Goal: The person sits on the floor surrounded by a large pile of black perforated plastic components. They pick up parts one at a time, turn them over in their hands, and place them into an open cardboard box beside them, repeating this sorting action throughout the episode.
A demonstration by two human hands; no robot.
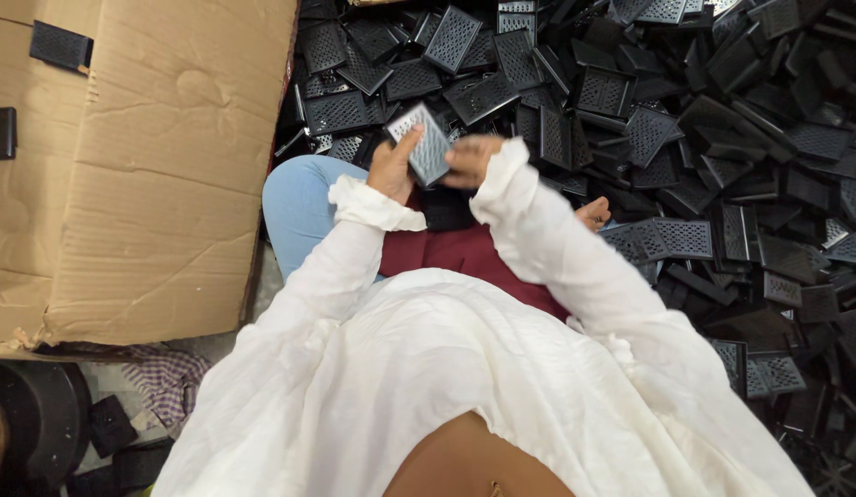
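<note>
Both my hands hold one small rectangular black plastic grille plate (425, 144) in front of me, tilted so its perforated face catches light. My left hand (392, 167) grips its left edge with the thumb up along the side. My right hand (469, 159) pinches its right edge. Both arms are in loose white sleeves. Just beyond the plate spreads a large heap of similar black grille plates (630, 120).
A flattened brown cardboard box (152, 175) lies at the left with two black pieces (60, 44) on it. My knee in light blue cloth (299, 207) and a dark red cloth (465, 253) are below the hands. A checked rag (166, 377) and a dark round object (32, 423) sit lower left.
</note>
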